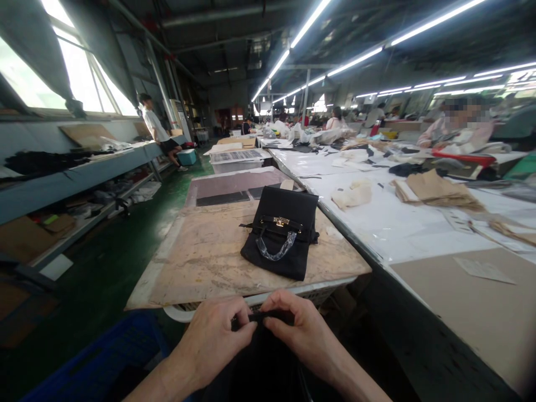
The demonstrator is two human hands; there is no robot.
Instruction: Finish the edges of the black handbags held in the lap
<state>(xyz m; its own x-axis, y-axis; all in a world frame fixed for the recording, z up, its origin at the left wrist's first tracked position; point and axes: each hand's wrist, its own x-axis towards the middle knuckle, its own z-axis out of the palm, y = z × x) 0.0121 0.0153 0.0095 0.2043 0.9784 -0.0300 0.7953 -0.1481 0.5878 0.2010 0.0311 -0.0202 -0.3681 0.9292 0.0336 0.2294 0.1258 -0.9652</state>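
My left hand (220,329) and my right hand (299,326) pinch the upper edge of a black piece (262,346) between thumbs and fingers. The piece hangs down dark in front of me; its lower part is lost in shadow, so I cannot tell its exact kind. Just beyond my hands lies a black handbag (287,209) on a worn tan board (201,251). The handbag has a gold clasp (280,221) and a handle (276,254) wrapped in clear plastic. Neither hand touches the handbag.
Under the board stands a white basket (178,314). A blue crate (100,357) sits low at the left. To the right runs a long white table (377,223) with stacked tan pieces (439,190). A person (458,125) works across it; another person (154,125) leans at the left bench.
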